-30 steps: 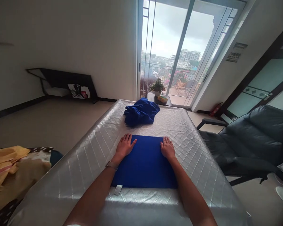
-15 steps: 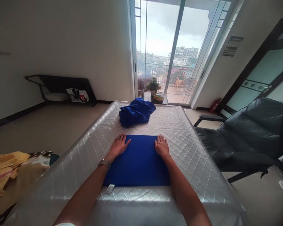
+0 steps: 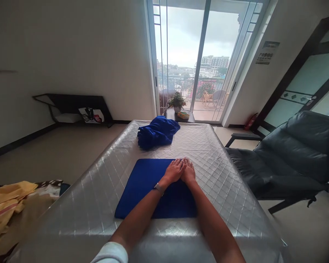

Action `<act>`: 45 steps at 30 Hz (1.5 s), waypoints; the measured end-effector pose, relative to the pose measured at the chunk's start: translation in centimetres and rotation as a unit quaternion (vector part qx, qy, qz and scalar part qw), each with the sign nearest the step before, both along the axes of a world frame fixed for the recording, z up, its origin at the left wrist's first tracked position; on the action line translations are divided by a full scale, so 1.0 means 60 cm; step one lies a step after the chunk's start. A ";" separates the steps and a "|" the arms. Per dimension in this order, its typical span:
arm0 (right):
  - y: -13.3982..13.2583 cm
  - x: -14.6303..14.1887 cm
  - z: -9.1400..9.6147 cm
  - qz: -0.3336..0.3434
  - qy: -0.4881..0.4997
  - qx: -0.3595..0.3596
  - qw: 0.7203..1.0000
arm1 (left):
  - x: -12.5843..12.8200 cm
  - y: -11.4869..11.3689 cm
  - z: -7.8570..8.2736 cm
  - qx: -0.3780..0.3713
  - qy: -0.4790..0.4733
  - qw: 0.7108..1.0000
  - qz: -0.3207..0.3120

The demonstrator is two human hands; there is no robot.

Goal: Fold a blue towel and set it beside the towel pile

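A flat, folded blue cloth (image 3: pixel 142 186) lies on the silver quilted table cover (image 3: pixel 98 193) in front of me. My left hand (image 3: pixel 175 170) rests flat on its far right part, fingers stretched out. Close beside it, my right hand (image 3: pixel 188 171) lies flat over the cloth's far right corner, and the two hands touch near the thumbs. Neither hand grips anything. Beyond them, a crumpled blue cloth (image 3: pixel 157 132) sits in a loose heap at the far end of the cover.
A black padded armchair (image 3: pixel 287 157) stands to the right. Yellow and brown fabric (image 3: pixel 11 204) is heaped at the lower left. Past the far edge, a small table holds a potted plant (image 3: pixel 177 101) before the glass door (image 3: pixel 191 58).
My left hand has moved right across the folded cloth, from its far left corner to beside my right hand. My right hand stays at the far right corner. The white tag no longer shows.
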State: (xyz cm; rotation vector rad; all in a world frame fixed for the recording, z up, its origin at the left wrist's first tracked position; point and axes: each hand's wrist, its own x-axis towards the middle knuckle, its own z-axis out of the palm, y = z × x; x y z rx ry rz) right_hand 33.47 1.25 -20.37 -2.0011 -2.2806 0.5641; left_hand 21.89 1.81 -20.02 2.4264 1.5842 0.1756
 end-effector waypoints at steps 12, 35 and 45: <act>0.004 -0.010 0.000 -0.037 0.023 0.015 0.999 | -0.219 0.007 -0.005 -0.025 0.051 0.988 0.143; 0.047 0.034 -0.011 -0.200 0.190 0.100 0.956 | -0.401 0.033 0.011 0.043 -0.070 0.961 0.264; 0.043 0.036 0.006 -0.171 0.349 0.119 0.914 | -0.399 0.028 0.025 0.017 -0.113 0.957 0.266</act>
